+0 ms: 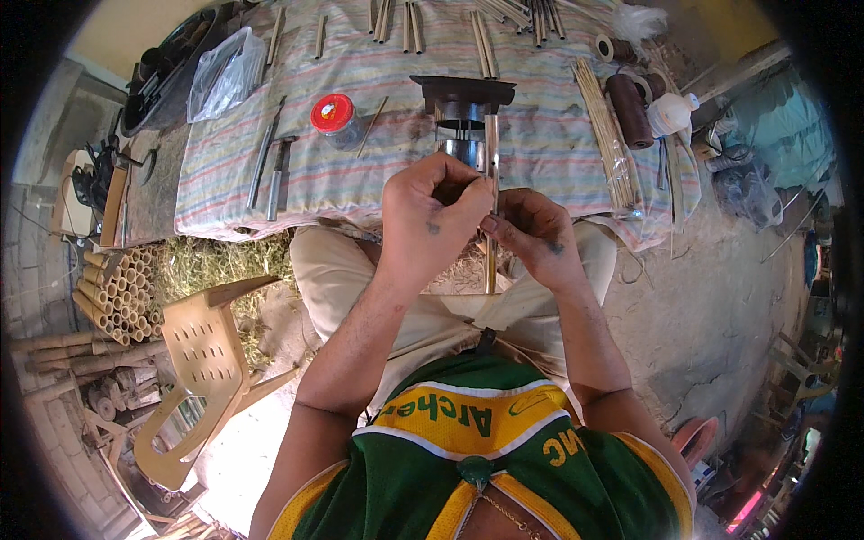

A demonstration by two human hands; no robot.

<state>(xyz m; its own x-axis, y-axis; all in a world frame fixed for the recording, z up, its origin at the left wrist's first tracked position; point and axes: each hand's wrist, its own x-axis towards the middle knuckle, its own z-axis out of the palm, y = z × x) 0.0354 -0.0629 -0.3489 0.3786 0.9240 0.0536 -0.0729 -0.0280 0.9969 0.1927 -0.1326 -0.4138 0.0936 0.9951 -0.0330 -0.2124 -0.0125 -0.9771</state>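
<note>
A slender, shiny bamboo tube (491, 135) stands lengthwise in front of me, with small dark holes along its upper part. My left hand (432, 211) is closed at the tube's left side, thumb and forefinger pinched together against it. From the right, my right hand (537, 232) grips the same tube a little lower, its thumb and fingertips pressed on it. The tube's lower end hangs past the table edge above my lap. Just beyond my hands is a dark metal stand (463, 94) with a shiny cylinder (461, 150) under it, partly hidden by my left hand.
On the striped cloth (360, 193) lie a hammer (280, 175), a long metal rod (263, 157), a red-lidded jar (335, 115) and a bundle of thin sticks (607, 135). A brown spool (628, 110) and white bottle (672, 115) sit right. A plastic chair (205, 351) stands left, near stacked bamboo (117, 292).
</note>
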